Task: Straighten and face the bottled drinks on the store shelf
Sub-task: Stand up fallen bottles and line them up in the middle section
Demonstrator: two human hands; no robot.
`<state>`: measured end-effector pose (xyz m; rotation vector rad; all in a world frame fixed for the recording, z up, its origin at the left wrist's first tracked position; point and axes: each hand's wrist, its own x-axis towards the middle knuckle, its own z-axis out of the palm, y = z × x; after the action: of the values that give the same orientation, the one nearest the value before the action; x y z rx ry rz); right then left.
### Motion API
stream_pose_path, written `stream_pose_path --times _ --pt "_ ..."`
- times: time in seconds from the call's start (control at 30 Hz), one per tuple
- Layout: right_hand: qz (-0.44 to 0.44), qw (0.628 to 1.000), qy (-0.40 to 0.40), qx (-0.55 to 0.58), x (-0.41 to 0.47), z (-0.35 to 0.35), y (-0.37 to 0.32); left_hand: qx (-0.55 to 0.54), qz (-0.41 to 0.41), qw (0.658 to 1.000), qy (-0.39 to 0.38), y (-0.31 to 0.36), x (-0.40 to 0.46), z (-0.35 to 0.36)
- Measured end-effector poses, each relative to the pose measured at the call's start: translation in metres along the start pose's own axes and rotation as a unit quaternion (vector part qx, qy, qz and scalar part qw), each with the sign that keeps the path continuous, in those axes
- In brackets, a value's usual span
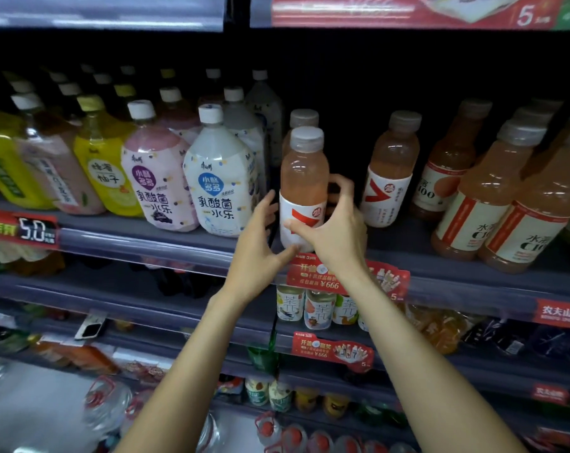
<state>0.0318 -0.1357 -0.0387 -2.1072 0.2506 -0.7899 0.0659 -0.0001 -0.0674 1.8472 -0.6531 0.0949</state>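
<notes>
Forearms: two bare arms reach up from the bottom of the view toward the middle shelf.
Right hand: wraps the pink drink bottle with the grey cap and red-and-white label from its right side, thumb across the label front, fingers curled round behind it, a firm grasp.
Left hand: sits at the bottle's lower left, fingers spread and relaxed; thumb tip touches the base of the label, the other fingers lie just beside the bottle's left side, not curled round it.
Pink bottle: upright at the front edge of the grey shelf, red mark on the label facing out, a matching bottle right behind it.
Right neighbour: a second pink bottle with the same red-marked label, upright, apart from the held one with a dark gap between.
Far right: taller orange-pink bottles with red-striped white labels, leaning in the wide lens.
Left neighbours: a white squat bottle with a blue label just beside the left hand, then a pink squat bottle with a purple label, then a yellow bottle.
Shelf edge: a red promotional tag hangs right under the held bottle.
Lower shelves: small tea bottles and water jugs, blurred.
</notes>
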Motion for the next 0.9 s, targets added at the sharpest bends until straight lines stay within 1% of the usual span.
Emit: stream_pose_path --times 0.13,0.27,0.33,0.43,0.5,0.6,0.77,0.83,0.9 --pt "-0.008 1.000 -0.028 -0.007 0.003 -0.002 -0.002 -0.014 0.010 1.000 0.018 -0.005 0.007 0.009" --pt "0.012 0.989 -0.097 0.107 0.006 -0.023 0.011 -0.015 0.017 0.999 0.046 -0.005 0.007 0.013" --pt "-0.008 0.990 -0.084 0.111 0.009 -0.033 0.022 0.004 0.023 0.999 0.047 -0.006 0.007 0.011" --pt "-0.052 0.996 -0.032 0.070 0.023 -0.039 0.033 0.024 0.023 0.998 0.044 -0.010 0.008 0.006" --pt "-0.068 0.995 -0.026 0.071 0.039 -0.037 0.030 0.027 0.016 0.999 0.043 -0.011 0.007 0.005" --pt "-0.067 0.992 -0.072 0.078 0.063 -0.027 0.012 0.015 -0.001 0.999 0.048 -0.008 0.006 0.007" --pt "-0.014 0.975 -0.172 0.141 0.090 -0.016 -0.003 0.013 0.002 0.999 0.042 -0.005 0.006 0.007" --pt "-0.009 0.970 -0.191 0.148 0.094 -0.013 0.000 0.015 0.002 0.999 0.041 -0.006 0.006 0.006" --pt "-0.010 0.971 -0.191 0.147 0.097 -0.009 0.003 0.013 0.000 0.999 0.041 -0.008 0.006 0.007"
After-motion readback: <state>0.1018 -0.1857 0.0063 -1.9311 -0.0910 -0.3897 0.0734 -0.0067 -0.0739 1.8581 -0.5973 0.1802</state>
